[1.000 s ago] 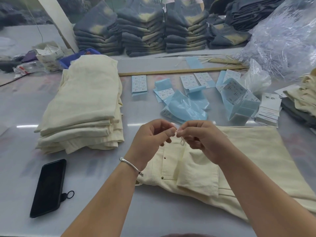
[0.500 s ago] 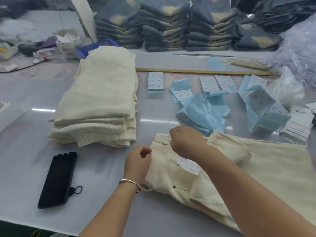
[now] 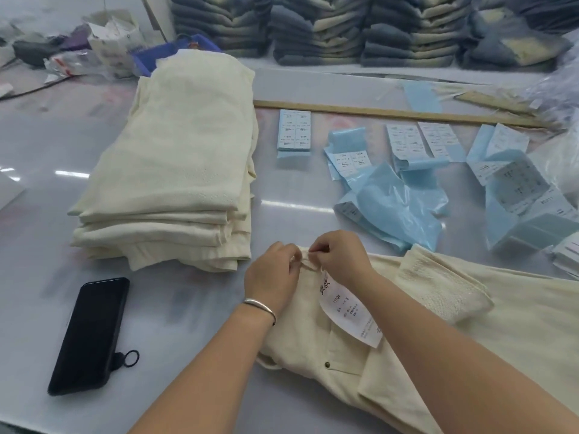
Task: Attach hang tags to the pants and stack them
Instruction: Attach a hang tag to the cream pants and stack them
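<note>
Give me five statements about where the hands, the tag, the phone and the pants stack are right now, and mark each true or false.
1. Both hands, left hand and right hand, work at the waistband of the cream pants. True.
2. The white hang tag lies on the pants below the right hand. True.
3. The black phone rests on top of the stack of folded cream pants. False: it lies on the table, in front of the stack.
4. The left wrist wears a silver bracelet. True.
5. The stack of folded pants is dark blue. False: it is cream.
</note>
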`<state>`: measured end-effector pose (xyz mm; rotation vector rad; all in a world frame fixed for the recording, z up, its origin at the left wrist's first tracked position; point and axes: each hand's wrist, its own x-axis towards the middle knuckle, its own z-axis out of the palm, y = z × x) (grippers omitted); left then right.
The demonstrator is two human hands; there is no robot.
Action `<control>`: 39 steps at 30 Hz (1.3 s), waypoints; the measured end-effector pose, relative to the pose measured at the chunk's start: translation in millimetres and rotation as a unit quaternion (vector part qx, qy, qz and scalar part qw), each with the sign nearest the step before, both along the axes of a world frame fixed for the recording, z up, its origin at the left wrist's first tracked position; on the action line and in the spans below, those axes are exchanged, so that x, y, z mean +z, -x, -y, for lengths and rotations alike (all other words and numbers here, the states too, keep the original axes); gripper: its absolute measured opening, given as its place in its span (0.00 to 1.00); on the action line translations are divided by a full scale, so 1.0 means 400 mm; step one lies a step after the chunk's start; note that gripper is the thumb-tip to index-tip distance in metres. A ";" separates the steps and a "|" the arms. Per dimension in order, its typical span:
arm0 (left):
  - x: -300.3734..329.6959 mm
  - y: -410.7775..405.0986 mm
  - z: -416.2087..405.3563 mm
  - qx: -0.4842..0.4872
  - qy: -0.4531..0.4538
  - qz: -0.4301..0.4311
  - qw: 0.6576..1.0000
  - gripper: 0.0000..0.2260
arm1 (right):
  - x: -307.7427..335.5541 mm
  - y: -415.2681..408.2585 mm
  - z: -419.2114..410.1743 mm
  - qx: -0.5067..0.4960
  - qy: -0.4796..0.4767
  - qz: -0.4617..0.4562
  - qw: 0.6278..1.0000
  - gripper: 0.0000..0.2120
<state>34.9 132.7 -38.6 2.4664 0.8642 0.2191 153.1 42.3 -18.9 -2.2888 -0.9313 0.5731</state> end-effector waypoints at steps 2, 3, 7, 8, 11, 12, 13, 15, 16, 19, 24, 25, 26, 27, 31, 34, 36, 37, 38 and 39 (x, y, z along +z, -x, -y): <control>-0.005 0.006 0.005 -0.006 -0.014 0.040 0.999 0.04 | 0.001 -0.009 -0.004 0.015 0.005 0.000 1.000 0.05; -0.008 0.010 0.010 -0.006 -0.014 0.059 0.998 0.03 | 0.003 -0.012 -0.006 0.025 0.015 0.000 1.000 0.05; -0.010 0.015 0.039 0.021 -0.014 0.129 0.991 0.05 | 0.020 -0.029 -0.011 0.077 0.073 -0.028 0.994 0.06; -0.008 0.012 0.046 0.029 -0.012 0.141 0.990 0.06 | 0.026 -0.033 -0.013 0.093 0.084 -0.033 0.992 0.07; -0.005 0.005 0.061 0.065 0.024 0.156 0.985 0.04 | 0.046 -0.049 -0.017 0.133 0.098 -0.058 0.984 0.06; -0.004 0.004 0.061 0.084 0.049 0.162 0.982 0.03 | 0.052 -0.054 -0.017 0.144 0.098 -0.067 0.982 0.06; -0.005 0.003 0.060 0.103 0.077 0.171 0.977 0.03 | 0.057 -0.060 -0.016 0.151 0.098 -0.077 0.981 0.06; -0.005 0.004 0.059 0.126 0.119 0.181 0.968 0.03 | 0.067 -0.067 -0.015 0.166 0.101 -0.093 0.976 0.07; -0.006 0.004 0.059 0.129 0.128 0.181 0.967 0.04 | 0.071 -0.069 -0.015 0.175 0.106 -0.097 0.974 0.07; -0.009 0.006 0.058 0.122 0.142 0.183 0.965 0.05 | 0.085 -0.070 -0.025 0.209 0.132 -0.094 0.964 0.08; 0.005 0.003 0.040 0.102 0.144 0.173 0.969 0.06 | 0.093 -0.088 -0.026 0.195 0.133 -0.145 0.961 0.10; 0.010 0.003 0.038 0.098 0.143 0.167 0.971 0.06 | 0.091 -0.091 -0.023 0.187 0.136 -0.167 0.958 0.10; 0.014 0.003 0.038 0.100 0.143 0.164 0.971 0.05 | 0.089 -0.093 -0.020 0.180 0.139 -0.187 0.956 0.09; 0.018 0.004 0.039 0.112 0.150 0.165 0.968 0.05 | 0.086 -0.093 -0.018 0.176 0.140 -0.204 0.953 0.08; 0.018 0.017 0.055 0.224 0.346 0.225 0.883 0.05 | 0.072 -0.088 -0.016 0.170 0.147 -0.220 0.949 0.06; 0.011 0.040 0.078 0.205 0.443 0.232 0.841 0.09 | 0.065 -0.085 -0.019 0.166 0.162 -0.211 0.949 0.05; 0.006 0.051 0.094 0.179 0.433 0.231 0.853 0.13 | 0.061 -0.083 -0.023 0.161 0.174 -0.191 0.953 0.06; 0.002 0.053 0.101 0.174 0.414 0.229 0.864 0.13 | 0.060 -0.081 -0.025 0.158 0.179 -0.182 0.954 0.06; 0.000 0.054 0.107 0.173 0.389 0.226 0.876 0.12 | 0.059 -0.077 -0.027 0.159 0.184 -0.174 0.954 0.06; -0.001 0.052 0.112 0.173 0.360 0.226 0.889 0.11 | 0.061 -0.073 -0.029 0.164 0.189 -0.166 0.954 0.06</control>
